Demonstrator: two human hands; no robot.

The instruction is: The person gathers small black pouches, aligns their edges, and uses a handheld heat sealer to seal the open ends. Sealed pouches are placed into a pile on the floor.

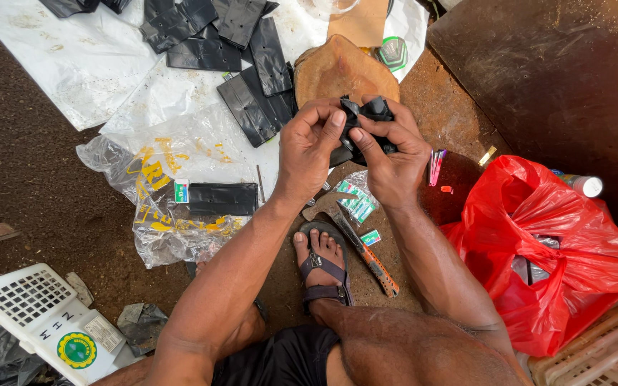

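Black plastic bag (370, 114) sits pinched between my two hands, left hand (309, 146) and right hand (391, 161) both closed on it, equally near; just beyond lies the wooden block (337, 71), then flat black bags (252, 93)

Bright, warm daylight falls evenly, strongest toward 2 o'clock, where the board (566, 78) washes into a hazy flare. The white sheet (73, 50) at 11 o'clock glares slightly. Shadows are soft and short. Focus is sharp at the centre; the wide lens bends the edges.
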